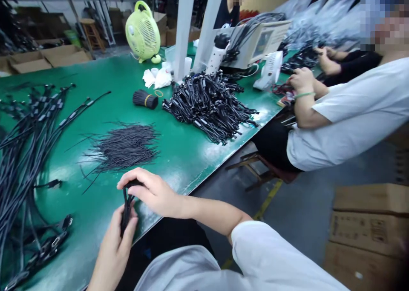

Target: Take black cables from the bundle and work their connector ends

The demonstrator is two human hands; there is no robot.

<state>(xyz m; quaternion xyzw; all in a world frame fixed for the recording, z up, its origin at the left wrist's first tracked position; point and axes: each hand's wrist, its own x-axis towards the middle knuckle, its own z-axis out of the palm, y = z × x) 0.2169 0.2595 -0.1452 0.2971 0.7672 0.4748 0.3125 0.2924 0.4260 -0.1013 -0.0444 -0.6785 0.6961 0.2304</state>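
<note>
My left hand and my right hand meet just above the near edge of the green workbench. Between them they hold a short length of black cable, bent into a loop. My right fingers curl over its top, and my left fingers grip it lower down. Its ends are hidden in my hands. To the left lies a long bundle of black cables with connectors. Ahead is a flat spread of thin black wires.
A heap of black cables sits on the bench. Beyond it stand a bound wire bundle, a power strip, a green fan and a small white fan. Co-workers sit along the right side. Cardboard boxes stand on the floor.
</note>
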